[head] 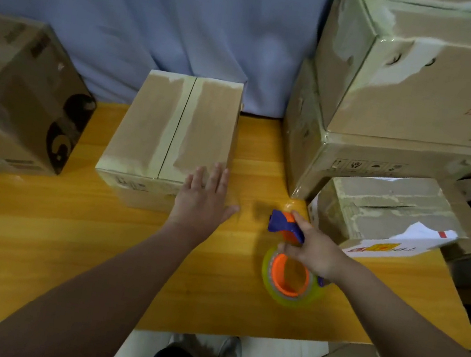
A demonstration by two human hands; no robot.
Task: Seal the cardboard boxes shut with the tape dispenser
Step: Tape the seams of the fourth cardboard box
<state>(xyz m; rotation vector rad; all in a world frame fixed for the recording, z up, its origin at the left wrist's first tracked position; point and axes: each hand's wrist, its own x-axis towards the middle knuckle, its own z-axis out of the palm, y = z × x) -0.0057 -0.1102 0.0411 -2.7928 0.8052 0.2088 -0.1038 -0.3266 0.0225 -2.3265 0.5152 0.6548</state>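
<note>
Hands: left (203, 201) by box (155, 135) (right (315, 251): dispenser (283, 225))

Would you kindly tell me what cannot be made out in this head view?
Head view, tape dispenser: handle hidden by the right hand.
Middle box: near right corner covered by the left hand; front print too blurred to read.
Stacked boxes: cut off by the top and right edges.
Dark box: cut off by the left edge.

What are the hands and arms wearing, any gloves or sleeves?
No gloves on the left hand or right hand. The left forearm and right forearm are bare to the frame edge: no sleeves, watch or bands show.
</note>
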